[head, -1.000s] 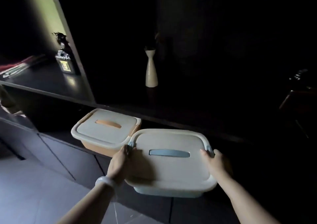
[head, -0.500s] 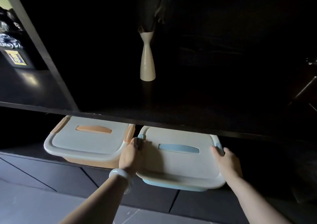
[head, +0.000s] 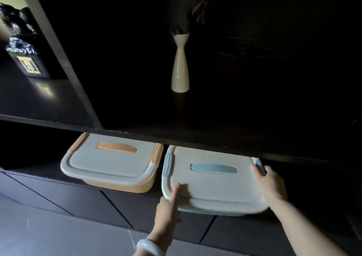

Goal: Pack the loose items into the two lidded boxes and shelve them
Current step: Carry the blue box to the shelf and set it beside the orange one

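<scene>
- Shelving unit [head: 137, 136] of dark wood fills the view, with an upper compartment and a low open shelf beneath it, above flat cabinet fronts.
- Blue-trimmed box [head: 213, 185], cream lid closed, sits on the low shelf at right. Its front edge overhangs the shelf lip. A blue handle lies flat in the lid and a blue clip shows on its left side. Contents are hidden by the lid.
- Orange-trimmed box [head: 111, 165], cream lid closed, sits on the same shelf just to the left of the blue one, a narrow gap between them. Its contents are also hidden.
- Right hand [head: 269, 183] lies against the blue box's right side, fingers curled over the lid rim by the right clip.
- Left hand [head: 168, 208] touches the blue box's front left corner, index finger stretched onto the lid, the other fingers loosely bent, gripping nothing. A pale bangle [head: 149, 247] circles that wrist.
- White vase [head: 180, 65], slim and upright, stands in the upper compartment.
- Yellow label [head: 29, 65] on a dark object at far left carries print too blurred to read.
</scene>
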